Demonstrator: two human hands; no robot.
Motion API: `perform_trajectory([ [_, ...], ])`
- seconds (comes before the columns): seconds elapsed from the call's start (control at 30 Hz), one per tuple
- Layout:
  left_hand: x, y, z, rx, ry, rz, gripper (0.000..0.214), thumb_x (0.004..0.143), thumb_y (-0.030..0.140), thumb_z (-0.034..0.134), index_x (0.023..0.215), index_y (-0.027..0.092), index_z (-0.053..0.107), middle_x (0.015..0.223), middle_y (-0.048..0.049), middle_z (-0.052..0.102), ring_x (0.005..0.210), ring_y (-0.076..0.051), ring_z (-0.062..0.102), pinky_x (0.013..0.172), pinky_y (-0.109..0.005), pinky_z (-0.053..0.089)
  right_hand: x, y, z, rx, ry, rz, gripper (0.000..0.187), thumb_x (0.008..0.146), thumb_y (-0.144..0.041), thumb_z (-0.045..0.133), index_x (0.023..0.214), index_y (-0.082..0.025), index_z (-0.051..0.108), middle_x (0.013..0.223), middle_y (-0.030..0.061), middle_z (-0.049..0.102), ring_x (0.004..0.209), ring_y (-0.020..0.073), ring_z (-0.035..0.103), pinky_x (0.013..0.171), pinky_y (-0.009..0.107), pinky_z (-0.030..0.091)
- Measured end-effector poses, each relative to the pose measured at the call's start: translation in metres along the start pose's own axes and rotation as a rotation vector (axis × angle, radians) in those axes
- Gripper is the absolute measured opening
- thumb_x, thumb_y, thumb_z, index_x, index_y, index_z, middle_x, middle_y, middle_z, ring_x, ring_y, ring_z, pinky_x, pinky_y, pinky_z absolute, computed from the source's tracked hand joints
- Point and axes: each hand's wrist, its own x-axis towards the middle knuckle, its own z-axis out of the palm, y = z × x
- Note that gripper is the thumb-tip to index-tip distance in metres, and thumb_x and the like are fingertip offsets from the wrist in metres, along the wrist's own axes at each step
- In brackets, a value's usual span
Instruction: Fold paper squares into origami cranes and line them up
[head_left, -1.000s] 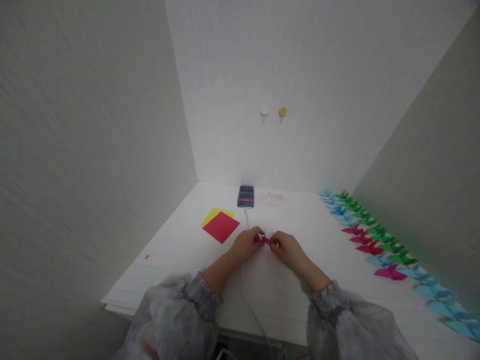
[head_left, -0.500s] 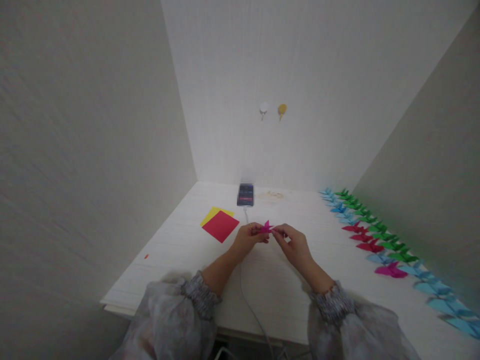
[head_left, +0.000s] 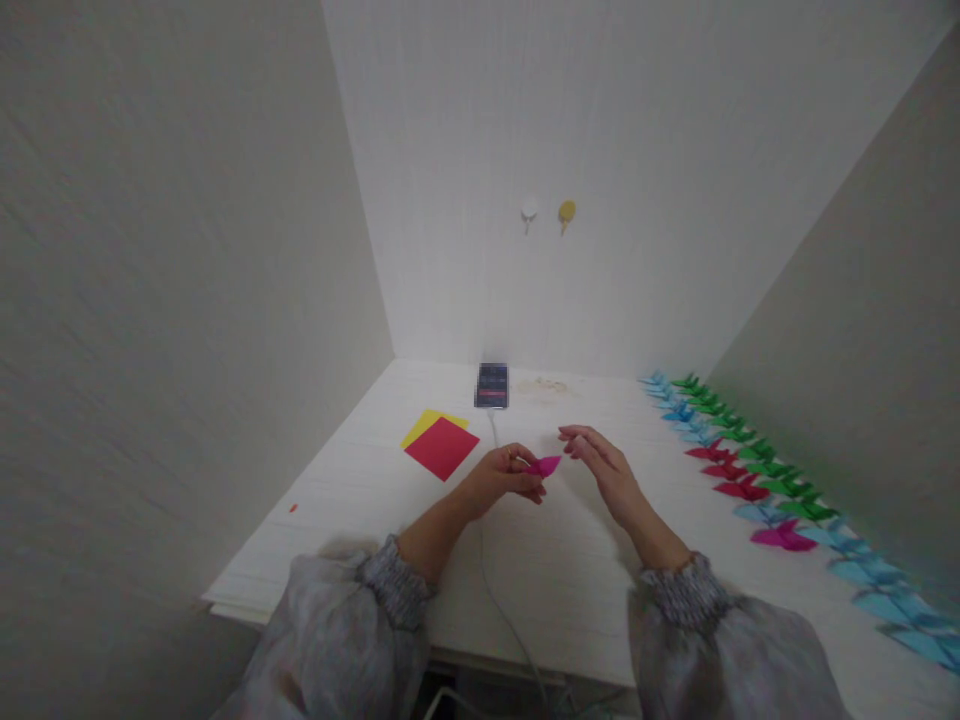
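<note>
My left hand pinches a magenta folded paper crane above the middle of the white table. One pointed end of it sticks out to the right; the rest is partly hidden by my fingers. My right hand is just right of it, apart from the paper, with fingers stretched and nothing in them. Left of my hands, a red paper square overlaps a yellow paper sheet on the tabletop.
Rows of folded paper cranes in green, blue, red and magenta line the right side. A phone with a white cable lies at the back. Two hooks hang on the wall. A small orange scrap lies left.
My right hand has let go of the magenta paper and moved right, its fingers opening out. My left hand keeps hold, and the paper is turned so its point faces right.
</note>
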Motion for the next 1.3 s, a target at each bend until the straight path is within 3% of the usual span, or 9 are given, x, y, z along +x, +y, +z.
perform_trajectory([
  [0.13, 0.0, -0.001, -0.001, 0.034, -0.064, -0.055, 0.037, 0.058, 0.03, 0.069, 0.082, 0.013, 0.045, 0.065, -0.0034, 0.063, 0.055, -0.013, 0.059, 0.058, -0.03, 0.047, -0.002, 0.003, 0.006, 0.066, -0.353, 0.202, 0.038, 0.081, -0.044, 0.038, 0.063, -0.015, 0.056, 0.056, 0.0007, 0.055, 0.052, 0.0107, 0.051, 0.051, 0.023, 0.042],
  [0.2, 0.0, -0.003, -0.002, 0.044, -0.04, -0.045, 0.037, 0.059, 0.032, 0.068, 0.082, 0.014, 0.044, 0.066, -0.0029, 0.063, 0.056, -0.013, 0.059, 0.059, -0.03, 0.047, -0.005, 0.006, 0.012, 0.095, -0.415, 0.266, 0.037, 0.079, -0.045, 0.041, 0.061, -0.016, 0.052, 0.048, -0.0025, 0.05, 0.042, 0.0083, 0.045, 0.042, 0.02, 0.037],
  [0.37, -0.001, -0.004, -0.006, 0.121, -0.055, -0.081, 0.031, 0.065, 0.038, 0.062, 0.076, 0.012, 0.048, 0.063, -0.0031, 0.062, 0.055, -0.012, 0.059, 0.06, -0.03, 0.047, -0.009, 0.015, 0.018, 0.13, -0.398, 0.303, 0.034, 0.078, -0.043, 0.045, 0.056, -0.017, 0.049, 0.043, -0.0053, 0.046, 0.037, 0.0065, 0.039, 0.039, 0.019, 0.031],
  [0.57, -0.003, 0.0, -0.007, 0.177, -0.115, -0.128, 0.031, 0.07, 0.041, 0.055, 0.07, 0.01, 0.056, 0.059, -0.0034, 0.059, 0.053, -0.01, 0.056, 0.055, -0.025, 0.045, -0.01, 0.015, 0.021, 0.35, -0.42, 0.393, 0.032, 0.076, -0.042, 0.047, 0.057, -0.016, 0.048, 0.043, -0.005, 0.046, 0.036, 0.0054, 0.036, 0.037, 0.019, 0.024],
  [0.77, -0.003, 0.0, -0.004, 0.069, -0.08, -0.107, 0.028, 0.066, 0.038, 0.06, 0.065, 0.01, 0.055, 0.053, -0.0012, 0.056, 0.046, -0.009, 0.053, 0.046, -0.021, 0.042, -0.013, 0.012, 0.027, 0.589, -0.36, 0.48, 0.029, 0.073, -0.04, 0.052, 0.057, -0.016, 0.047, 0.041, -0.0058, 0.042, 0.034, 0.0051, 0.033, 0.036, 0.02, 0.02],
  [1.03, -0.005, 0.002, -0.003, -0.077, -0.05, -0.047, 0.024, 0.066, 0.032, 0.061, 0.063, 0.009, 0.055, 0.048, -0.0015, 0.056, 0.04, -0.008, 0.049, 0.041, -0.019, 0.036, -0.015, 0.015, 0.036, 0.879, -0.271, 0.482, 0.027, 0.072, -0.034, 0.057, 0.056, -0.014, 0.048, 0.041, -0.0041, 0.045, 0.035, 0.0053, 0.036, 0.036, 0.019, 0.019],
  [1.3, -0.006, -0.004, -0.006, -0.196, -0.077, -0.045, 0.021, 0.066, 0.029, 0.061, 0.064, 0.009, 0.055, 0.047, -0.0015, 0.056, 0.039, -0.008, 0.05, 0.038, -0.018, 0.034, -0.017, 0.015, 0.043, 1.014, -0.261, 0.476, 0.026, 0.074, -0.031, 0.056, 0.056, -0.014, 0.05, 0.04, -0.003, 0.047, 0.034, 0.0057, 0.038, 0.035, 0.019, 0.019],
])
